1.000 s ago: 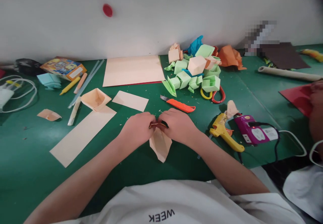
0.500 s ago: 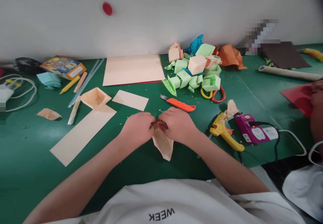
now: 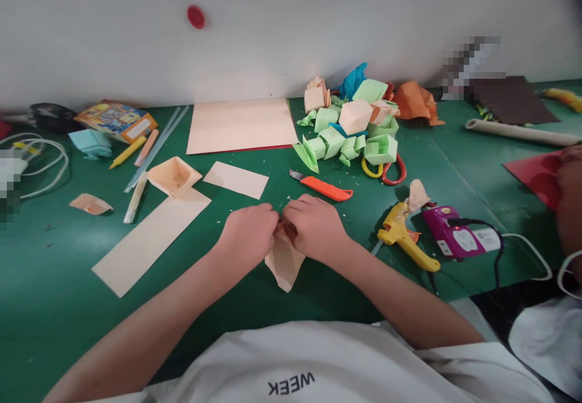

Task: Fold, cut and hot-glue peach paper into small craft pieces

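Both hands meet over a folded piece of peach paper (image 3: pixel 285 263) at the front middle of the table. My left hand (image 3: pixel 249 233) pinches its upper left part, and my right hand (image 3: pixel 316 227) grips the upper right; the fingertips are mostly hidden. The paper's pointed end hangs towards me. Just beyond my hands lies an orange utility knife (image 3: pixel 325 188) with its blade showing. To the left are a flat peach rectangle (image 3: pixel 236 180), a folded peach paper box (image 3: pixel 173 176) and a long peach strip (image 3: pixel 152 242) partly under that box.
A yellow glue gun (image 3: pixel 409 242) and a purple power adapter (image 3: pixel 454 233) with cables lie right. Behind are a heap of folded green paper boxes (image 3: pixel 331 142), scissors (image 3: pixel 393 169) and peach sheets (image 3: pixel 240 125). Another person's hand (image 3: pixel 570 163) holds red paper at far right.
The lower end of the folded peach paper has swung slightly left, and my hands have shifted a little with it. Both keep their grip. Other things lie as before.
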### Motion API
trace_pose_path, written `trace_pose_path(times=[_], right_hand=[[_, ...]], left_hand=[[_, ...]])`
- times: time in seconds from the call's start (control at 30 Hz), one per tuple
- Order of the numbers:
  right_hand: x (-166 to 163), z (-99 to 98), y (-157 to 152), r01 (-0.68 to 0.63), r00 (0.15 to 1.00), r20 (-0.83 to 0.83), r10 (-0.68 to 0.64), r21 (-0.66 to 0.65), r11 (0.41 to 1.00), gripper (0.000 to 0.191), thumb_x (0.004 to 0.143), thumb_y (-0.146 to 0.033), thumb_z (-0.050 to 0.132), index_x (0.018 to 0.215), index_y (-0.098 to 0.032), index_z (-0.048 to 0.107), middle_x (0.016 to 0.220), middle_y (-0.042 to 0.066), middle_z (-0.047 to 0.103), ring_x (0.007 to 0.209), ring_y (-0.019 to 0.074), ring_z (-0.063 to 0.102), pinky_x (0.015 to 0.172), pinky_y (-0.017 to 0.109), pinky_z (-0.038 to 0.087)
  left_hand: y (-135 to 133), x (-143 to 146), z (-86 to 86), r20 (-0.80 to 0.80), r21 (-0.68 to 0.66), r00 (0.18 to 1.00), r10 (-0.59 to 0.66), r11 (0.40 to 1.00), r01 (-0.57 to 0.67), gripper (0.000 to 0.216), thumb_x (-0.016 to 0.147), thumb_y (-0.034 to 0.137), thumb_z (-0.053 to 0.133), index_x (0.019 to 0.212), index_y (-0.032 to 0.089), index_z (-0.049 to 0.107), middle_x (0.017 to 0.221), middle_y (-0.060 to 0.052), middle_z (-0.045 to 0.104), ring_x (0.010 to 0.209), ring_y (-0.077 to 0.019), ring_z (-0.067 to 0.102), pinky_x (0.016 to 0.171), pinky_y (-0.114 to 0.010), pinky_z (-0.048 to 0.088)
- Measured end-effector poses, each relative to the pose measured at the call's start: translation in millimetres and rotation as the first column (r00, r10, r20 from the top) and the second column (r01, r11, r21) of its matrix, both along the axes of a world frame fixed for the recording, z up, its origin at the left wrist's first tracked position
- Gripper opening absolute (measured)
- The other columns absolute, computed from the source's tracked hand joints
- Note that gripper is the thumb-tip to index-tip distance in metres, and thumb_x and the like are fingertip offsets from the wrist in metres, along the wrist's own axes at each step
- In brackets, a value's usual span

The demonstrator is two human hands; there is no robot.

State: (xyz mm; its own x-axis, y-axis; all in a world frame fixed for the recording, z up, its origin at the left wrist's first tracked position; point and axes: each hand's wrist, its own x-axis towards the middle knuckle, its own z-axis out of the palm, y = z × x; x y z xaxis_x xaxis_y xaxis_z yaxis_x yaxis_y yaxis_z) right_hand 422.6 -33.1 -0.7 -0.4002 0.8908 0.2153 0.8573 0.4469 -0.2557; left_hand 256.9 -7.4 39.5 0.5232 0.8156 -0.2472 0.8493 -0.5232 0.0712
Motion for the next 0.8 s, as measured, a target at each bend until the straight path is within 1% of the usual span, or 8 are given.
trace_pose_path(times=[0.07, 0.17, 0.27, 0.37, 0.5, 0.6, 0.7, 0.8], right_hand=[[1.5, -0.1, 0.7, 0.012, 1.000, -0.015, -0.012, 0.012, 1.000, 0.010, 0.087, -0.017, 0.061, 0.081, -0.020, 0.069, 0.087, 0.006, 0.072, 0.085, 0.0235, 0.055, 0.069, 0.037, 0.035], [3.0, -0.7, 1.8, 0.021, 0.999, -0.031, -0.020, 0.025, 0.999, 0.017, 0.092, -0.016, 0.056, 0.082, -0.020, 0.069, 0.089, 0.006, 0.073, 0.085, 0.0232, 0.056, 0.071, 0.037, 0.036], [2.0, -1.6, 1.6, 0.020, 0.999, -0.032, -0.019, 0.035, 0.999, 0.021, 0.093, -0.015, 0.054, 0.080, -0.020, 0.069, 0.089, 0.006, 0.074, 0.086, 0.0234, 0.055, 0.072, 0.037, 0.037], [0.7, -1.4, 0.6, 0.018, 0.999, -0.043, -0.017, 0.030, 0.999, 0.020, 0.093, -0.017, 0.056, 0.081, -0.020, 0.071, 0.088, 0.006, 0.074, 0.085, 0.0233, 0.056, 0.072, 0.037, 0.037], [2.1, 0.3, 1.3, 0.040, 0.995, -0.096, -0.040, -0.004, 0.999, 0.016, 0.094, -0.024, 0.060, 0.088, -0.020, 0.074, 0.094, 0.004, 0.076, 0.086, 0.0227, 0.058, 0.072, 0.036, 0.039], [3.7, 0.7, 2.5, 0.021, 0.994, -0.107, -0.021, 0.001, 1.000, 0.019, 0.094, -0.019, 0.059, 0.087, -0.021, 0.075, 0.097, 0.004, 0.077, 0.087, 0.0221, 0.058, 0.072, 0.035, 0.040], [3.5, 0.5, 2.7, -0.011, 0.994, -0.109, 0.013, 0.018, 1.000, 0.022, 0.092, -0.014, 0.058, 0.083, -0.022, 0.076, 0.096, 0.003, 0.077, 0.086, 0.0216, 0.058, 0.072, 0.035, 0.041], [2.5, 0.3, 2.1, -0.039, 0.994, -0.105, 0.042, 0.030, 0.999, 0.025, 0.094, -0.016, 0.056, 0.081, -0.022, 0.076, 0.095, 0.003, 0.077, 0.086, 0.0213, 0.058, 0.072, 0.035, 0.042]], left_hand=[[2.1, -0.1, -0.9, -0.003, 0.018, 1.000, 0.003, 1.000, -0.003, 0.029, 0.096, 0.020, 0.043, 0.080, 0.018, 0.067, 0.084, -0.008, 0.067, 0.074, -0.0240, 0.067, 0.054, -0.032, 0.031], [3.8, -0.3, -2.6, -0.005, 0.034, 1.000, 0.002, 0.999, -0.002, 0.031, 0.098, 0.022, 0.041, 0.083, 0.019, 0.068, 0.088, -0.009, 0.068, 0.078, -0.0252, 0.068, 0.056, -0.032, 0.035], [3.5, -0.3, -4.6, -0.016, 0.029, 1.000, 0.001, 1.000, -0.001, 0.032, 0.098, 0.023, 0.042, 0.082, 0.019, 0.069, 0.089, -0.009, 0.069, 0.083, -0.0261, 0.069, 0.057, -0.032, 0.037], [4.4, 0.0, -5.0, -0.035, 0.016, 0.999, 0.016, 1.000, -0.015, 0.032, 0.097, 0.024, 0.043, 0.081, 0.018, 0.070, 0.087, -0.010, 0.069, 0.081, -0.0264, 0.069, 0.057, -0.032, 0.037], [7.3, 0.2, -1.2, -0.053, 0.000, 0.998, 0.045, 0.999, -0.045, 0.032, 0.096, 0.024, 0.044, 0.082, 0.019, 0.072, 0.087, -0.010, 0.071, 0.080, -0.0276, 0.070, 0.056, -0.032, 0.037], [7.3, -0.9, 2.0, -0.055, -0.009, 0.997, 0.060, 0.998, -0.061, 0.033, 0.097, 0.030, 0.044, 0.083, 0.021, 0.072, 0.089, -0.010, 0.073, 0.080, -0.0282, 0.070, 0.057, -0.031, 0.038], [5.1, -2.1, 3.3, -0.065, -0.006, 0.994, 0.087, 0.996, -0.088, 0.035, 0.097, 0.035, 0.045, 0.080, 0.020, 0.072, 0.082, -0.012, 0.072, 0.075, -0.0291, 0.070, 0.057, -0.032, 0.039], [3.0, -1.7, 3.4, -0.079, -0.007, 0.992, 0.101, 0.995, -0.102, 0.036, 0.097, 0.033, 0.044, 0.078, 0.019, 0.071, 0.074, -0.014, 0.070, 0.072, -0.0303, 0.069, 0.057, -0.033, 0.039]])
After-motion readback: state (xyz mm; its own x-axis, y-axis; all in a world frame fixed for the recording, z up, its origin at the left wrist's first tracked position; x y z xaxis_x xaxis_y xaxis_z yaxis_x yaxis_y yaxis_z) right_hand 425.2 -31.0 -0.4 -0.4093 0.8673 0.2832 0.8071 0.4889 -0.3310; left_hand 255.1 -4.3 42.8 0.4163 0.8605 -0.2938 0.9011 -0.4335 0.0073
